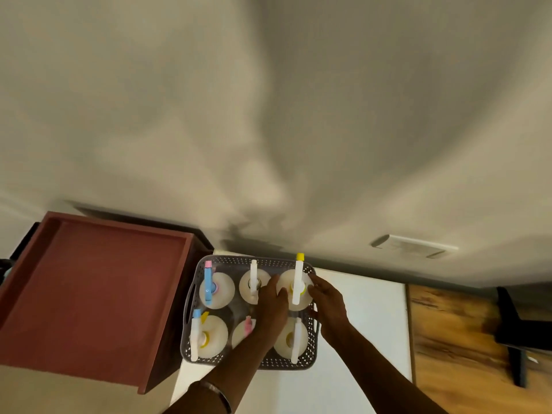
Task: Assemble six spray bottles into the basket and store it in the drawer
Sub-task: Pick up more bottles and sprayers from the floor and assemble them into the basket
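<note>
While both forearms reach in from the near edge, the left hand [270,300] and right hand [327,303] cup the yellow-tipped spray bottle [294,289] between loosely curled fingers [316,283] at the far right corner of the grey basket [191,339], which holds six bottles on the white desk [364,309]; the open red drawer [98,288] lies just left.

A home room, judging by the plain wall [268,100], open red-brown drawer [98,294] and wood-grain floor [448,339].
</note>
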### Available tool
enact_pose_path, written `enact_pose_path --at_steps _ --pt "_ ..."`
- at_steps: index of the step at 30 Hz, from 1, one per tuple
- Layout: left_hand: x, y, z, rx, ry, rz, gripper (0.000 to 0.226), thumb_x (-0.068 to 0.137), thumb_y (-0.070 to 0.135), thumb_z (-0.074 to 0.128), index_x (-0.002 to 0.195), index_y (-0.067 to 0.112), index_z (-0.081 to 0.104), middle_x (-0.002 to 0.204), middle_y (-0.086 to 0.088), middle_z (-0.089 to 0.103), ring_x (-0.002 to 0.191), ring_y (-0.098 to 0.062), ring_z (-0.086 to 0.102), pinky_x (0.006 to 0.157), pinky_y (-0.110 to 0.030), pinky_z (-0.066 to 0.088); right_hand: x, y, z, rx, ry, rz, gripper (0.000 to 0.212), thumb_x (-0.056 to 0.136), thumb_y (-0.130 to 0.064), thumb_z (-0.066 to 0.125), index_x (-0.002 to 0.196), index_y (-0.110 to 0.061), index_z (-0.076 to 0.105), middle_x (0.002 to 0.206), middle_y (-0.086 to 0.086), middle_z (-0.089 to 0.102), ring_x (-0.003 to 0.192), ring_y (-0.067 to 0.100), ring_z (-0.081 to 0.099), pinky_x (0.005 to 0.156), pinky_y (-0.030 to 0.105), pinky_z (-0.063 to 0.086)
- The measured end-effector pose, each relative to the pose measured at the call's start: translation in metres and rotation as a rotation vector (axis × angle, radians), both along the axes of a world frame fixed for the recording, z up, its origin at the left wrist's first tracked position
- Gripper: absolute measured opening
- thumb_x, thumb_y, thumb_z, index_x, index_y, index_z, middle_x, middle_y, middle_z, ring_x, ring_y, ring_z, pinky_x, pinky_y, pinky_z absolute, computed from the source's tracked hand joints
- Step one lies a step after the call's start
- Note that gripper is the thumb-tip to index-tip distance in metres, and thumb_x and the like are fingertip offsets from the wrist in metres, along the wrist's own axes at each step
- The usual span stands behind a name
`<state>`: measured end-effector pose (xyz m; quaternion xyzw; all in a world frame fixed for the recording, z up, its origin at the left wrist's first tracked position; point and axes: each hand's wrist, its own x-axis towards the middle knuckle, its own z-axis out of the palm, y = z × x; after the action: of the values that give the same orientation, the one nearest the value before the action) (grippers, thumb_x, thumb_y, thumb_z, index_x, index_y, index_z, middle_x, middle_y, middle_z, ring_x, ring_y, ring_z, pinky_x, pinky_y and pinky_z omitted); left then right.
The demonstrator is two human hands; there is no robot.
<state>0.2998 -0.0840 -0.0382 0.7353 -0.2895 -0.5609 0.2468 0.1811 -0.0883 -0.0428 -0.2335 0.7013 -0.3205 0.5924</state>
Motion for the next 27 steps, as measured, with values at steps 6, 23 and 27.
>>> enact_pose_path --at_steps 6,23,27 --pt "-0.004 0.002 -0.018 0.076 -0.049 -0.060 0.044 0.104 0.018 0.036 0.147 0.015 0.036 0.146 -0.013 0.046 0.132 -0.027 0.045 0.109 -0.034 0.035 -0.001 0.002 -0.027 0.076 0.077 0.086 0.033 0.098 -0.009 0.054 0.129 -0.011 0.065 0.113 0.013 0.071 0.107 0.034 0.066 0.093 0.057 0.055" --pt "-0.013 -0.004 -0.064 0.152 -0.129 -0.135 0.023 0.104 0.019 0.033 0.117 0.012 0.051 0.104 -0.010 0.055 0.096 -0.022 0.056 0.077 -0.022 0.037 0.010 -0.004 -0.065 0.085 0.184 0.186 0.031 0.100 -0.011 0.047 0.126 -0.013 0.065 0.111 0.013 0.072 0.099 0.028 0.068 0.082 0.037 0.059" --pt "-0.014 -0.006 -0.067 0.131 -0.088 -0.100 0.026 0.104 0.019 0.033 0.124 0.013 0.049 0.096 -0.003 0.051 0.093 -0.018 0.052 0.069 -0.019 0.036 0.009 -0.003 -0.070 0.073 0.150 0.150 0.029 0.100 -0.012 0.048 0.121 -0.015 0.068 0.105 0.012 0.073 0.097 0.029 0.070 0.085 0.047 0.060"
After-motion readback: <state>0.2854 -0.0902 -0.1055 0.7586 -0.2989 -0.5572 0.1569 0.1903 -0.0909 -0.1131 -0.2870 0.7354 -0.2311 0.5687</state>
